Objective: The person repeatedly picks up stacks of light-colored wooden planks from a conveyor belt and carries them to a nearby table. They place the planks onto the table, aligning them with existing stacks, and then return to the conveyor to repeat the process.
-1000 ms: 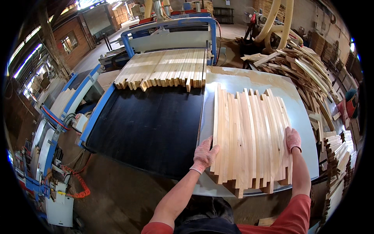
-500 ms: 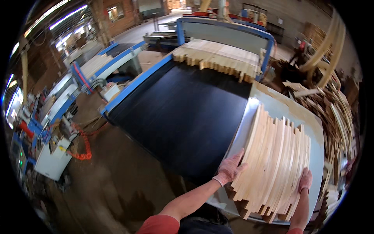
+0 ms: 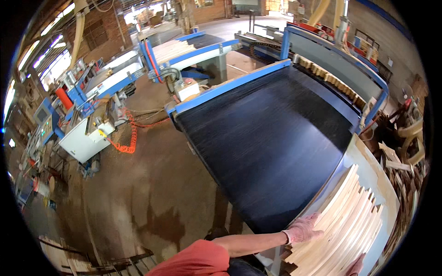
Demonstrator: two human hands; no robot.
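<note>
Starting leftmost, we see a control panel between nine and ten o'clock and, at nine, a white cabinet with an orange coiled hose just beside it. Toward eleven o'clock, pale strips lie on a smaller blue-edged machine. Our red sleeve fills the rim near six. A blue rail borders the broad black belt, which spreads from the middle toward two o'clock.

Between four and five, our gloved left hand rests on the near left edge of the wooden strips. Its fingers are spread and extended, reaching over the outermost strips from their left side; they are not closed around any.

At about two o'clock, a grey panel stands above a row of wood ends at the belt's far end. The wooden strips lie at four o'clock, side by side with staggered ends, on a pale table beside the belt. Our right hand is at their near right edge, partly cut off by the rim; we cannot tell how its fingers are set. Past the table, between three and four, lies a scrap pile.
</note>
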